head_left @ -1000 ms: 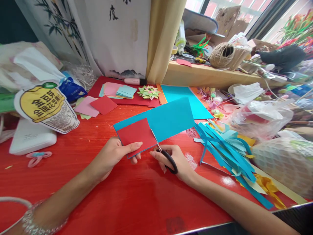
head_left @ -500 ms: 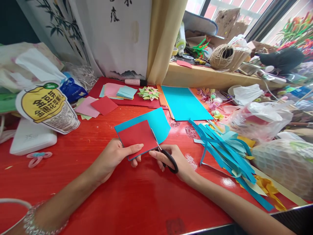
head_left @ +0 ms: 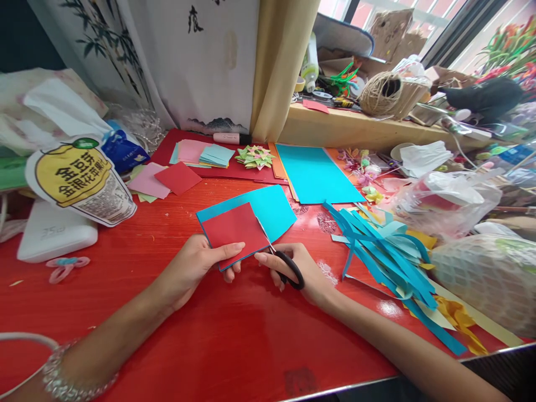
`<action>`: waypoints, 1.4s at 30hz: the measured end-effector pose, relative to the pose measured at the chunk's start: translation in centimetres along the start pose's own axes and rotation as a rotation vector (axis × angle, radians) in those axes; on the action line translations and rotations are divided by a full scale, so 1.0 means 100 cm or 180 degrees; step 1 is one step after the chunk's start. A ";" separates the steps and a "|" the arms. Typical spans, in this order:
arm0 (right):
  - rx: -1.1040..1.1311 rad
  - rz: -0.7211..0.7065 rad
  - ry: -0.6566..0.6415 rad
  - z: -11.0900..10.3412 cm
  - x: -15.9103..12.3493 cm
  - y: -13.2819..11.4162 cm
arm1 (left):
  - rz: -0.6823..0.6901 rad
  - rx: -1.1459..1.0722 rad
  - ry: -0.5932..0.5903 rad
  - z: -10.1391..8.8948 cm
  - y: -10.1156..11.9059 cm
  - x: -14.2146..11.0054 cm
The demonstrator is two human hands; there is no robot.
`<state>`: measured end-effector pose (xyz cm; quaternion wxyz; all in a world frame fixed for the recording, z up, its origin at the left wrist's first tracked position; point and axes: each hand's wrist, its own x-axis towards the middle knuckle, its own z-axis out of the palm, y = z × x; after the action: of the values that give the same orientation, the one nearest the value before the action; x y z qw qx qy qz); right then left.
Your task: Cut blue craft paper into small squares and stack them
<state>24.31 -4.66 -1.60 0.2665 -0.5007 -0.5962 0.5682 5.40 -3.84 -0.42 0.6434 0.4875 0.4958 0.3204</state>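
Observation:
My left hand (head_left: 211, 258) pinches a red paper square (head_left: 232, 226) together with a larger blue sheet of paper (head_left: 272, 206) beneath it, thumb on top and fingers underneath. Black-handled scissors (head_left: 288, 271) sit in my right hand (head_left: 299, 268), with fingers through the loops. Their blades lie along the right edge of the red square, over the blue sheet. The blue sheet's right end curls up a little. Both papers are held above the red table (head_left: 234, 346).
Cut blue strips (head_left: 381, 251) heap at the right beside a netted bundle (head_left: 486, 285). Behind lie blue sheets (head_left: 318, 173), a folded-paper flower (head_left: 254, 157) and small paper squares (head_left: 178, 177). A white power bank (head_left: 56, 233) and a cup-shaped package (head_left: 79, 181) stand left.
The scissors have shifted slightly left and up along the red square's edge. The free right part of the blue sheet has swung slightly outward. My left hand keeps its hold.

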 end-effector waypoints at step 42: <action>-0.0121 0.0162 0.0132 0.000 0.006 0.000 | 0.0005 -0.0044 0.0021 0.003 -0.011 0.004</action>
<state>24.10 -4.16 -1.75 0.2547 -0.5323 -0.5883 0.5528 5.67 -3.96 -1.60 0.6448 0.4824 0.4952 0.3260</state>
